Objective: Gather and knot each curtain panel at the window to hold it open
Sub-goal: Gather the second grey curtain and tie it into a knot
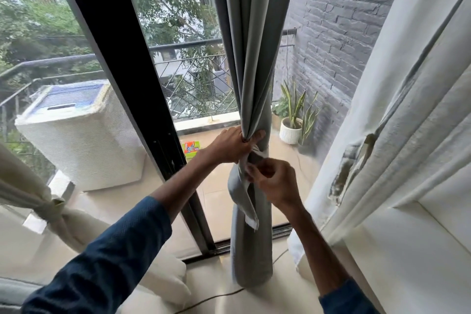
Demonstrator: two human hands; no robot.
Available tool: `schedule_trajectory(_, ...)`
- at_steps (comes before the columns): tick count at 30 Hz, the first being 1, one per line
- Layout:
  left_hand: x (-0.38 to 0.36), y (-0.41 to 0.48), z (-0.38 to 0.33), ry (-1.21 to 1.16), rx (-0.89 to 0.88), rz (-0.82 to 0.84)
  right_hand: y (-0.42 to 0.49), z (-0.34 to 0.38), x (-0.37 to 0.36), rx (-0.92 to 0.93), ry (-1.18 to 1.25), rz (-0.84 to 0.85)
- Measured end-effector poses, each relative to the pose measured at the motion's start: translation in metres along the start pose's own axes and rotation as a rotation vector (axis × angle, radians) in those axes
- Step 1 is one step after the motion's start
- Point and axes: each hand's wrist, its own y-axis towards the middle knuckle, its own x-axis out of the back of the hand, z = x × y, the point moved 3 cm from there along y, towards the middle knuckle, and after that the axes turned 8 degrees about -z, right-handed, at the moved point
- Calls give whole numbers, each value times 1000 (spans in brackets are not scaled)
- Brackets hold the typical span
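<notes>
A grey curtain panel [252, 41] hangs in the middle of the glass door, gathered into a narrow bundle that reaches the floor. My left hand [233, 144] grips the gathered folds at waist height, thumb wrapped round the right side. Just below it, my right hand [276, 181] pinches a grey strip with a white end [248, 208] that hangs off the bundle. At the far left a cream curtain panel [28, 194] is tied with a knot [51, 208]. A white curtain [397, 120] hangs loose at the right.
The black door frame [119, 66] runs diagonally left of the grey curtain. Outside stand a covered washing machine [81, 135], a potted plant [293, 122] and a railing [193, 44]. A cable [216, 298] lies on the floor by the curtain's foot.
</notes>
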Motion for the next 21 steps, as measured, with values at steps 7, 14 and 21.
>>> schedule_trajectory(7, -3, -1, -3, -42, 69, -81, -24, -19, -30, 24, -317, 174)
schedule_trajectory(14, -1, -1, 6, -105, 189, -91, -21, -21, -12, 42, -332, 186)
schedule_trajectory(21, 0, -3, 6, -299, 278, -9, 15, -38, 56, 101, -345, -10)
